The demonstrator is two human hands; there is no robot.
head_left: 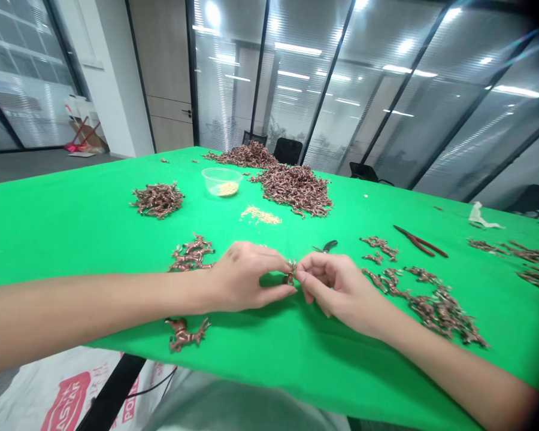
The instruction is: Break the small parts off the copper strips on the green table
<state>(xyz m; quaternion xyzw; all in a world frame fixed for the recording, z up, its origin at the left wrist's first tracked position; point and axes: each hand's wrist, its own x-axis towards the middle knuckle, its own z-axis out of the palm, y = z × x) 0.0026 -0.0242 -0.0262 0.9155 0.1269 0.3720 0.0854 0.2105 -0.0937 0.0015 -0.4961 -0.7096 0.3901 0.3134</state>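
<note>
My left hand (247,276) and my right hand (335,287) meet just above the green table (72,227), near its front edge. Between their fingertips both pinch one small brown reindeer-shaped figure (290,272). Fingers of both hands are curled closed around it. Another brown figure (186,333) lies on the cloth under my left wrist. A small cluster of the same figures (191,252) sits just behind my left hand.
Heaps of brown figures lie at the back (296,187), at the left (158,199) and along the right (435,305). A clear plastic bowl (221,181) holds pale beads; more beads (260,215) are scattered nearby. Red-handled pliers (420,241) and small black pliers (327,246) lie on the cloth.
</note>
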